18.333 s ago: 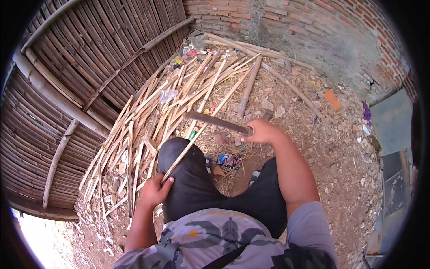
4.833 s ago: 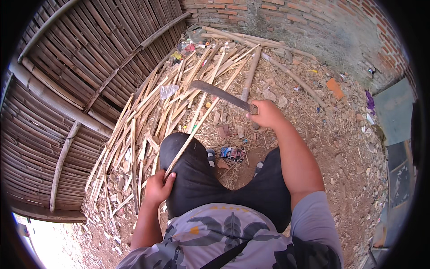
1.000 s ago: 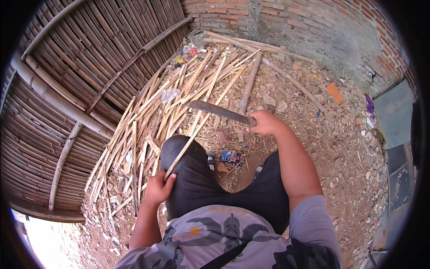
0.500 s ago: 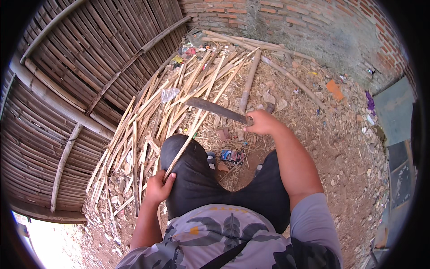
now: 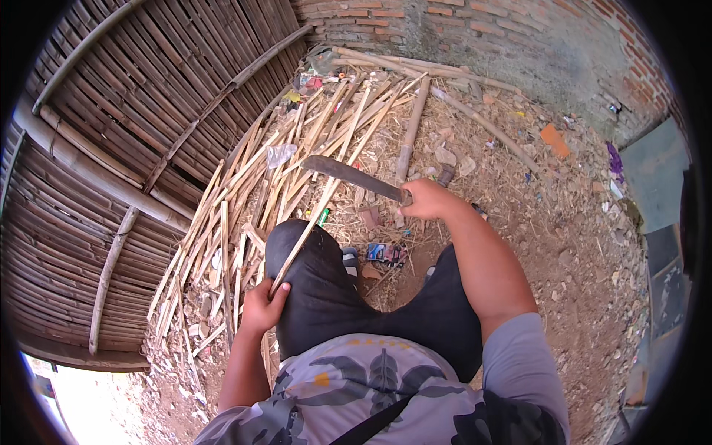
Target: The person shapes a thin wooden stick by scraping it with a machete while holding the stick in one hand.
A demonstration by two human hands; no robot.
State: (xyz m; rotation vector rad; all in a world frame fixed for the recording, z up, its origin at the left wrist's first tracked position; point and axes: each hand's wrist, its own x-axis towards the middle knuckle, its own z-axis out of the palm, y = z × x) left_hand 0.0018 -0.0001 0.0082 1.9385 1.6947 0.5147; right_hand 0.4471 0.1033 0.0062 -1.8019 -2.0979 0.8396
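My left hand [image 5: 265,305] is closed around the near end of a long, pale bamboo strip [image 5: 314,220], beside my left thigh. The strip slants forward and to the right, across my left knee. In my closed right hand [image 5: 430,199] is the handle of a machete [image 5: 354,178]. Its broad dark blade points left and lies over the strip in this view; I cannot tell whether the two touch. Beyond my left knee, many split bamboo strips [image 5: 259,172] lie in a loose heap, their ends mostly pointing away from me.
A woven bamboo wall [image 5: 148,96] stands at the left and a brick wall [image 5: 482,44] at the back. Bamboo poles [image 5: 415,130] lie on the littered dirt ahead. A crumpled printed packet [image 5: 387,254] is between my feet. Grey panels [image 5: 656,174] lean at the far right.
The machete and my right hand have shifted slightly left, with the blade a little more tilted. My left hand keeps its hold on the strip, almost unmoved.
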